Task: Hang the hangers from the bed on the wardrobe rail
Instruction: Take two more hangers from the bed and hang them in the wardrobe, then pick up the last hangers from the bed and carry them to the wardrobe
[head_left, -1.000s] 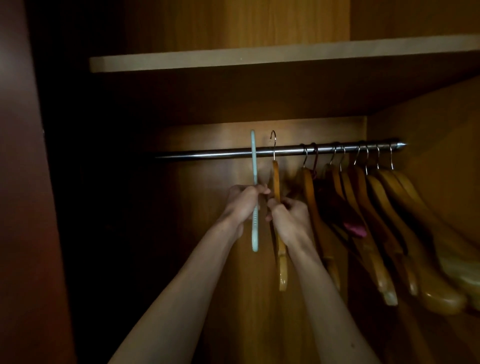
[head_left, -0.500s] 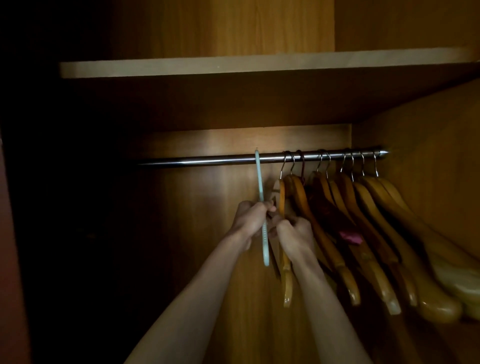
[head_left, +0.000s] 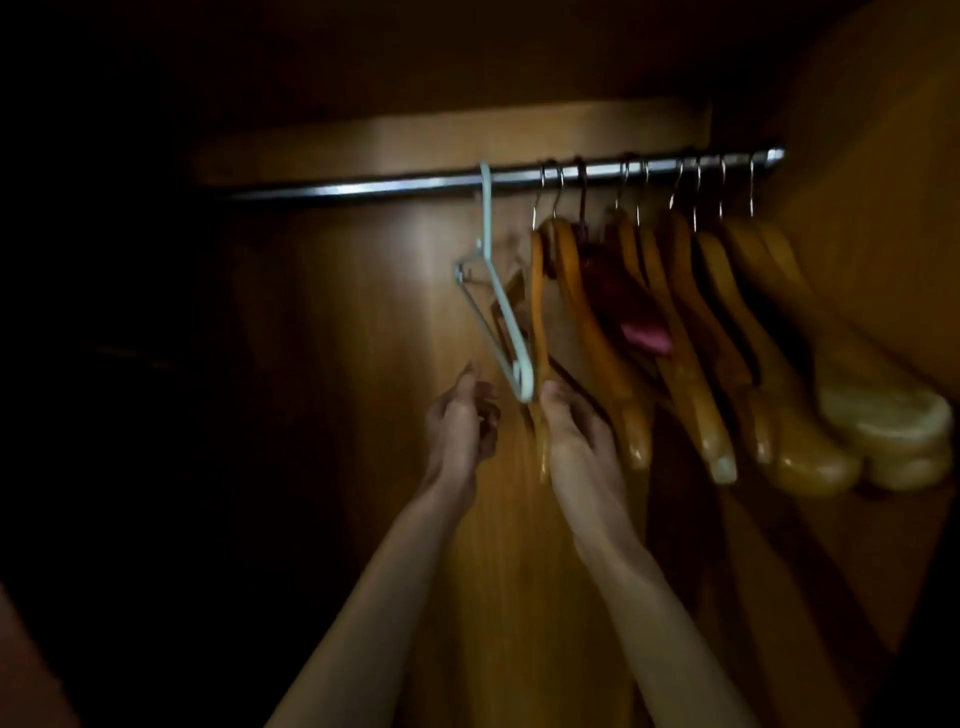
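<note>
Below the rail (head_left: 395, 187), both hands reach up, the left (head_left: 460, 421) loosely curled and empty, the right (head_left: 574, 431) against a wooden hanger (head_left: 537, 312), grip unclear, beside the hooked green hanger (head_left: 488, 244).

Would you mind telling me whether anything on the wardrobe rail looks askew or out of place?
The pale green hanger hooked on the rail hangs twisted, its body swung at a different angle from the wooden hangers to its right. It is also the only thin, pale one. Neither the left hand nor the right hand grips it.
</note>
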